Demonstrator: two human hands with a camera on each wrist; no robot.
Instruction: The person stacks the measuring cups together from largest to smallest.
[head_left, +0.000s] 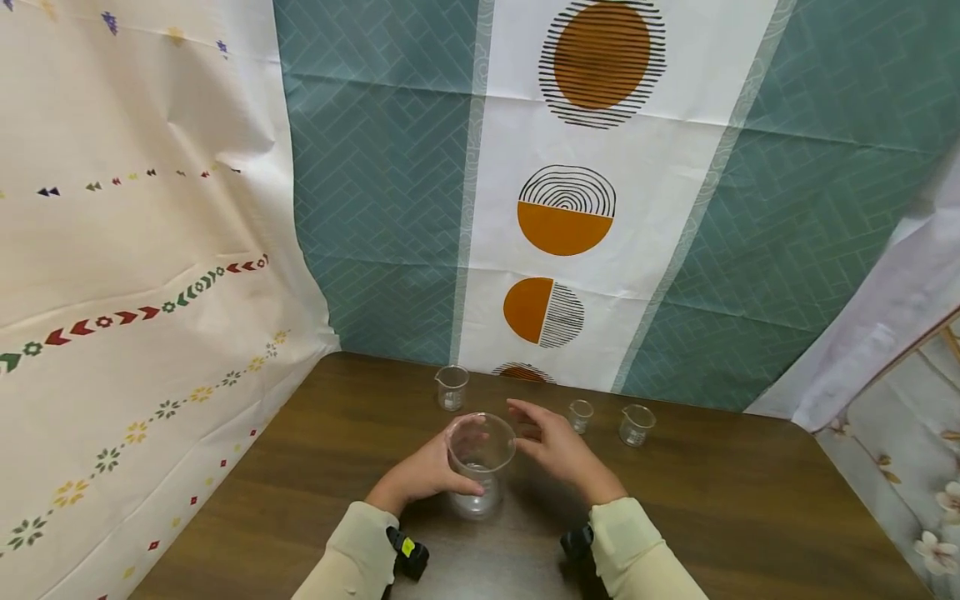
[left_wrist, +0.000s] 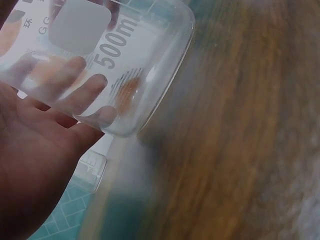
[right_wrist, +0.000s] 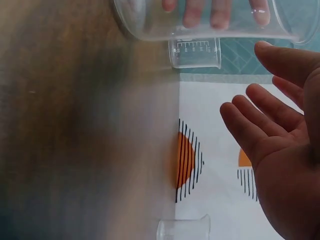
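A large clear glass beaker (head_left: 486,450), marked 500ml in the left wrist view, stands upright at the front middle of the table. My left hand (head_left: 426,471) grips it from the left, thumb on the near side and fingers curled round the far side, seen through the glass (left_wrist: 142,55). To the right of the beaker is my right hand (head_left: 558,448), holding nothing. Its fingers are spread and loosely bent, with the thumb tip close to the beaker wall in the right wrist view.
Behind the hands stand three smaller glass beakers: one at the back left (head_left: 452,388), a tiny one (head_left: 580,416) just beyond the right hand, and another (head_left: 637,426) further right. A patterned cloth (head_left: 390,208) hangs along the table's (head_left: 750,500) back edge.
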